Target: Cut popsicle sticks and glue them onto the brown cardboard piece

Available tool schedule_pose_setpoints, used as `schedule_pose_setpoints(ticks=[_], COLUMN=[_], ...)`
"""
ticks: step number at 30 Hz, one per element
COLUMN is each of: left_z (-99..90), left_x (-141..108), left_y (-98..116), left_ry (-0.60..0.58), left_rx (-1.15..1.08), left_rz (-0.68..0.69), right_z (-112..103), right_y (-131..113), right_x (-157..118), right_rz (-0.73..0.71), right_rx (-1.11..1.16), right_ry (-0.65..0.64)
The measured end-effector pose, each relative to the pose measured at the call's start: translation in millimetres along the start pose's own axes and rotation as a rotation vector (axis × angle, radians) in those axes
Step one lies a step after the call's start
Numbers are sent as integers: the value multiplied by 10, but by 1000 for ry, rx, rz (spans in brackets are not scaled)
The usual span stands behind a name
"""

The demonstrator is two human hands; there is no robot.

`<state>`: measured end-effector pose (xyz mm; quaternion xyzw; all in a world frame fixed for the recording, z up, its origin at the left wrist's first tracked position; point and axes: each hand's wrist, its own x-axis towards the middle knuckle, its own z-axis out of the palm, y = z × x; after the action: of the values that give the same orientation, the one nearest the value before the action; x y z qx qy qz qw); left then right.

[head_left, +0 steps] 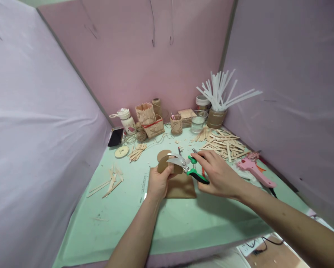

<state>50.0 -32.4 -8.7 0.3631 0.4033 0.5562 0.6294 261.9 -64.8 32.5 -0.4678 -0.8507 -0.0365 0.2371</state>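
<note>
"How many hands?"
"Two: one left hand (159, 183), one right hand (219, 175)."
"And shears (196, 174)?"
"One pair, plus at least three brown pieces (181, 189)."
"Far left?"
"One bottle (129, 125), one phone (115, 137), one round disc (121, 152)."
"Far right?"
"One brown holder (215, 119); its white strips (217, 91) are too crowded to count."
"Right side?"
"One pink glue gun (254, 171). The heaped wooden sticks (222, 143) overlap too much for a number."

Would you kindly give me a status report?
Left hand pinching brown piece. Right hand holding green-handled shears, blades apart, at the piece. Left thumb close to blades.
</note>
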Motion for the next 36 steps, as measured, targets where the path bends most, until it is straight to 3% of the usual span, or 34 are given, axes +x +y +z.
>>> schedule_pose_setpoints(ticks=[9,14,17,20,23,26,30,32,36], left_z=[-20,-76,-109,-129,-134,-135,-166,-197,-248], left_x=[-78,-169,-191,-192,-195,-209,-232,-240,-247], left_y=[29,83,94,73,33,-20,-93,-117,-116], left_ry=[62,136,127,122,137,135,87,74,62], left_rx=[30,78,117,133,135,148,228,318,565], left_rz=[-106,-215,-254,-259,-255,-232,-155,-114,-52], right_z=[107,255,390,544,633,589,442,411,452], right_y=[76,104,125,171,229,215,3,-130,-267], right_x=[-40,56,174,225,185,149,235,300,364], right_rz=[24,317,526,597,594,476,224,210,301], right_rx=[110,306,116,-79,-106,-21,523,708,788], right_ry=[-80,-136,-210,-249,-253,-137,56,58,51])
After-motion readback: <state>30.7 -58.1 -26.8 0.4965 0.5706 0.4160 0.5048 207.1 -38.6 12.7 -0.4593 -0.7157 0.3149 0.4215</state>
